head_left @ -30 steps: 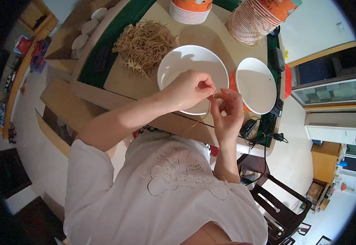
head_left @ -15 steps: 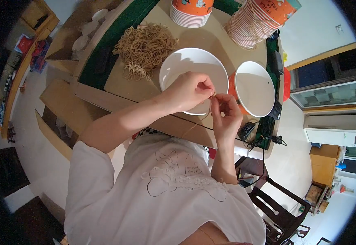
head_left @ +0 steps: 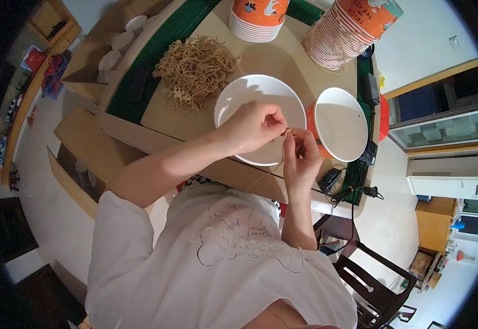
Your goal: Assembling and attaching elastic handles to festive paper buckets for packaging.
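Note:
A piece of tan cord [head_left: 288,130] is pinched at its end between both hands. My left hand [head_left: 254,127] closes on it with thumb and forefinger. The fingers of my right hand [head_left: 301,156] are closed on the same cord, just beside and below the left fingertips. Both hands are over the front right part of an open white-lined paper bucket [head_left: 244,90]. A second bucket [head_left: 340,123], orange outside and white within, stands close to its right. How the cord is tied or threaded between the fingertips is too small to tell.
A heap of tan cords [head_left: 195,71] lies at the back left on a cardboard sheet [head_left: 156,118]. Nested orange buckets [head_left: 258,19] stand at the back, with a taller tilted stack [head_left: 349,35] beside them. Black adapters and cables [head_left: 332,178] lie at the right edge, above a dark chair [head_left: 376,279].
Both hands stay pinched together on the cord, with small finger shifts. The buckets and the cord heap sit slightly lower in the picture. The cord's hanging length shows less clearly.

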{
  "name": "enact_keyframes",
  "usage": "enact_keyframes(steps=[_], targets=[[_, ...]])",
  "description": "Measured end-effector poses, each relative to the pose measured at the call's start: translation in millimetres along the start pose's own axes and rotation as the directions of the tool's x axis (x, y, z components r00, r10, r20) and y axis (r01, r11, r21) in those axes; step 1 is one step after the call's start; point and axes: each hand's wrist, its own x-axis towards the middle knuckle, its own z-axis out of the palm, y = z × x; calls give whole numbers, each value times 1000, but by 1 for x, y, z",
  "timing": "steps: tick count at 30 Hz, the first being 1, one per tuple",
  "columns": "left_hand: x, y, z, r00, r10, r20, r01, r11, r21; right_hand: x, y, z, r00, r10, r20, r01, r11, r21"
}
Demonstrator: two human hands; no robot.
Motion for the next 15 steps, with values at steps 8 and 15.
enact_keyframes(steps=[8, 15], targets=[[1, 3, 3, 947, 304, -103, -251, 902, 350, 2, 0, -1, 998, -58, -4, 57, 993, -102], [2, 4, 7, 836, 531, -137, -314, 669, 674, 4, -1, -4, 993, -105, 49, 111, 983, -148]])
